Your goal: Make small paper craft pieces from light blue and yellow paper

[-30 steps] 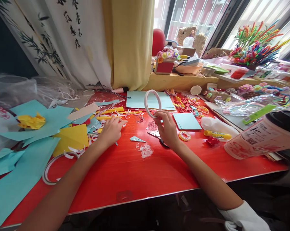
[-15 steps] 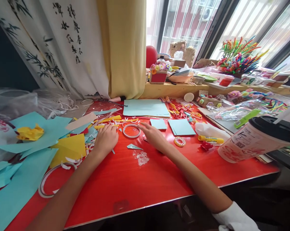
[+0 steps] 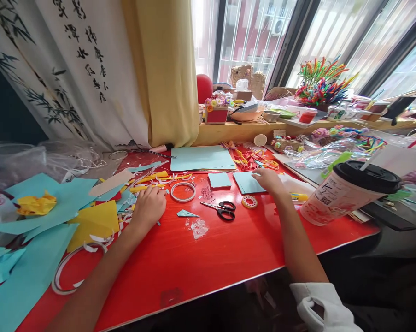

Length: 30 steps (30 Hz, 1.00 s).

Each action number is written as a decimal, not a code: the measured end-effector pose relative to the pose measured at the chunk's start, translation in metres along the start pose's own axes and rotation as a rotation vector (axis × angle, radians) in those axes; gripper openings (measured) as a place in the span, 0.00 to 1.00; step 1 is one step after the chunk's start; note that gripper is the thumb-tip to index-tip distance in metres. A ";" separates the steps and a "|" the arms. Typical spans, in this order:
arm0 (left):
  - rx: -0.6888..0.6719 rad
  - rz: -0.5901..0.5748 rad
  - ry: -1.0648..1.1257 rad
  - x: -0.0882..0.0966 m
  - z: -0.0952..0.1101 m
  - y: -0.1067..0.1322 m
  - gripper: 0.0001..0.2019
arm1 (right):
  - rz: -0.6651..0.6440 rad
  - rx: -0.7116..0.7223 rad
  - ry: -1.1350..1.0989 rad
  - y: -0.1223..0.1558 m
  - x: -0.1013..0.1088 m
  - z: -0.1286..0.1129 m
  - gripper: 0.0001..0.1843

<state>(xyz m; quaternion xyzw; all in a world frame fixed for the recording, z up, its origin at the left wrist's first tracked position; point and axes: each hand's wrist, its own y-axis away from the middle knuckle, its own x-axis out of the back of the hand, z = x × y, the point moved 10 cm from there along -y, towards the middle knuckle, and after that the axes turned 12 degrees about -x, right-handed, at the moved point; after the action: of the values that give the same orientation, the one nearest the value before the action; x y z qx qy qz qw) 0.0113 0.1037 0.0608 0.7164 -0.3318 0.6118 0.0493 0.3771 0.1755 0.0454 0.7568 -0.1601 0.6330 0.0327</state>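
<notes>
My left hand (image 3: 149,205) rests on the red table beside the paper scraps, fingers loosely bent and apart, holding nothing visible. Over a stack of light-blue square papers (image 3: 246,184) reaches my right hand (image 3: 269,180), its fingers extended at the top right of the stack; whether they touch it I cannot tell. A smaller blue square stack (image 3: 219,180) lies to its left. Black-handled scissors (image 3: 225,211), a tape roll (image 3: 249,202) and a silvery ring-shaped roll (image 3: 183,191) sit between my hands. Nearer lies a small folded blue paper piece (image 3: 187,213).
A lidded drink cup (image 3: 327,198) stands at the right near a yellow glue stick (image 3: 298,197). Large blue sheets (image 3: 52,230) and a yellow sheet (image 3: 97,221) cover the left. White scraps (image 3: 198,228) lie front centre; larger blue sheets (image 3: 202,157) lie behind.
My right hand has moved right, from beside the ring-shaped roll to the blue square stack, uncovering the scissors. My left hand has stayed by the scraps. The view has shifted slightly.
</notes>
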 end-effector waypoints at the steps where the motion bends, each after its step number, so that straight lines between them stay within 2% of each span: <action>1: -0.008 0.000 -0.012 0.000 0.001 0.000 0.15 | -0.019 0.017 0.001 -0.001 -0.005 -0.002 0.19; 5: -0.046 -0.014 -0.089 -0.003 0.003 -0.001 0.17 | -0.087 0.130 0.007 0.002 -0.024 -0.021 0.29; 7: -0.043 -0.022 -0.108 -0.005 0.001 0.000 0.17 | -0.093 0.147 0.018 0.002 -0.032 -0.025 0.35; 10: -0.042 -0.031 -0.115 -0.007 0.001 0.000 0.18 | -0.119 0.152 0.036 0.002 -0.043 -0.025 0.39; 15: -0.089 -0.037 -0.110 -0.004 0.009 -0.002 0.18 | -0.184 0.121 0.051 0.002 -0.057 -0.019 0.37; 19: -0.124 -0.039 -0.111 -0.004 0.016 -0.002 0.19 | -0.142 0.113 0.037 0.004 -0.049 -0.027 0.35; 22: -0.129 -0.034 -0.114 -0.008 0.016 -0.002 0.20 | -0.041 0.211 -0.025 0.015 -0.034 -0.057 0.31; 23: -0.129 -0.034 -0.109 -0.010 0.015 -0.002 0.21 | 0.001 0.330 -0.092 0.024 -0.027 -0.076 0.31; 26: -0.127 -0.028 -0.084 -0.015 0.013 -0.002 0.23 | -0.063 0.596 -0.133 0.051 -0.033 -0.120 0.27; 30: -0.115 -0.031 -0.062 -0.019 0.011 -0.002 0.25 | -0.080 0.630 -0.130 0.061 -0.038 -0.133 0.19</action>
<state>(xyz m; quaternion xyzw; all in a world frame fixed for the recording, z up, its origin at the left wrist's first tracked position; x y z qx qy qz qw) 0.0209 0.1075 0.0413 0.7360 -0.3563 0.5686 0.0896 0.2287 0.1588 0.0257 0.7743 0.0720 0.5997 -0.1887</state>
